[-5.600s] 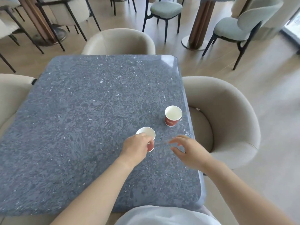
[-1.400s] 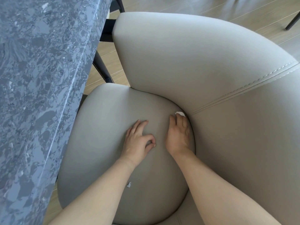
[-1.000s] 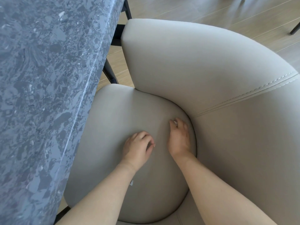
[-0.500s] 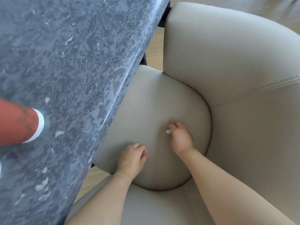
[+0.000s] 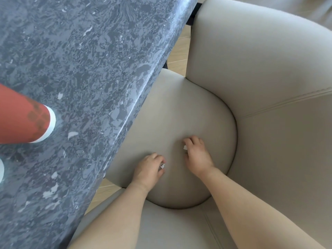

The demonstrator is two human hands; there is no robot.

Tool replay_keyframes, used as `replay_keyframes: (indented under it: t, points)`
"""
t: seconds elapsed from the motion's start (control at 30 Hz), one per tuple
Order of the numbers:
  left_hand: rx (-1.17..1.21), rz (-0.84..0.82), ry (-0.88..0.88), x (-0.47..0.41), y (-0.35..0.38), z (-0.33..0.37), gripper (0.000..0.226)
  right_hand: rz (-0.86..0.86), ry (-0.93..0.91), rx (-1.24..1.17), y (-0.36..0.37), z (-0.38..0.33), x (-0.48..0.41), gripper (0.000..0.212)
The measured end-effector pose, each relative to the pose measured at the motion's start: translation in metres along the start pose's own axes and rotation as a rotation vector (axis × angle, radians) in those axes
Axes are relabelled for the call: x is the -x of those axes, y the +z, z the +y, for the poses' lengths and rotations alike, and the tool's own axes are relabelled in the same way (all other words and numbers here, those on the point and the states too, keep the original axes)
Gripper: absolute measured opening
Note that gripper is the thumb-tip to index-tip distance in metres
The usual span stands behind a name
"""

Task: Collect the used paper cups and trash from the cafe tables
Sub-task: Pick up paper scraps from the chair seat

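Both my hands are low over the round beige seat cushion (image 5: 172, 108) of an armchair. My left hand (image 5: 148, 170) is curled, pinching a small white paper scrap (image 5: 162, 166) at its fingertips. My right hand (image 5: 196, 155) is also curled, and a second small white paper scrap (image 5: 185, 147) shows between its fingers. A red paper cup (image 5: 23, 116) with a white base stands on the dark speckled table (image 5: 86, 51) at the far left, seen from close up. A sliver of another white object (image 5: 1, 170) shows at the left edge.
The table's rounded edge (image 5: 143, 90) runs diagonally just left of the seat. The armchair's curved beige backrest (image 5: 251, 56) wraps around the right and far side. Wooden floor (image 5: 177, 53) shows between table and chair.
The view swung left, bringing the red cup into sight. Both hands drew back toward me across the seat; the right took a scrap from the seat's back crease, and the left now shows one too.
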State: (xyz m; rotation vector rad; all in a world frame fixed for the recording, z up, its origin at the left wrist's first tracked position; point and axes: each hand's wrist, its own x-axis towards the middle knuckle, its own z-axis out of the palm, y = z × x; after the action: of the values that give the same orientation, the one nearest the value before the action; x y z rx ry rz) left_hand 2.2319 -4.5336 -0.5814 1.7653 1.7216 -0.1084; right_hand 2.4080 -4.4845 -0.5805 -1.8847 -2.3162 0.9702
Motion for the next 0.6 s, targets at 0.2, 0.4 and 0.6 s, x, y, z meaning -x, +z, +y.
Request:
replay_keyframes:
  t: [0.2, 0.4, 0.6]
  points:
    - [0.089, -0.068, -0.014, -0.004, 0.006, 0.000, 0.009, -0.020, 0.022, -0.059, 0.004, 0.003, -0.004, 0.020]
    - [0.116, -0.038, -0.009, 0.006, -0.010, 0.012, 0.006, -0.034, 0.111, -0.176, -0.013, 0.000, 0.007, 0.021]
    - [0.155, 0.034, -0.059, 0.040, -0.043, 0.040, 0.006, 0.106, 0.211, -0.243, -0.053, -0.023, 0.048, 0.012]
